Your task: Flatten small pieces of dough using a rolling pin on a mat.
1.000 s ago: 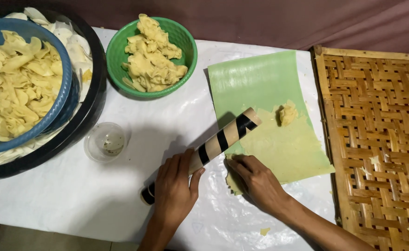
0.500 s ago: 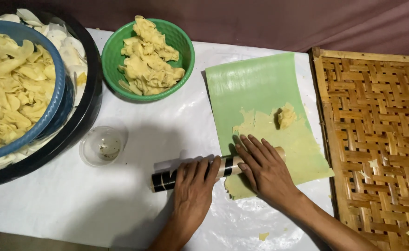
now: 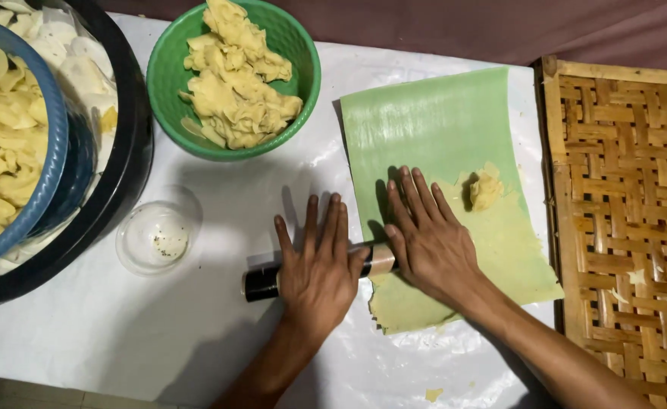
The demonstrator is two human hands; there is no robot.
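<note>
Green leaf (image 3: 439, 136) lies flat on the white sheet (image 3: 121, 333), a thin yellow dough layer (image 3: 500, 250) pressed over its near half and a small dough lump (image 3: 486, 189) on top. My left hand (image 3: 318, 269) and right hand (image 3: 428, 238) rest palms down, fingers stretched flat, on the roller (image 3: 261, 282), which lies crosswise at the leaf's near left edge. Neither hand curls around it. A green bowl (image 3: 163, 91) of dough pieces stands farther off, a clear cup (image 3: 155, 236) to my left, a woven tray (image 3: 629, 212) to my right.
</note>
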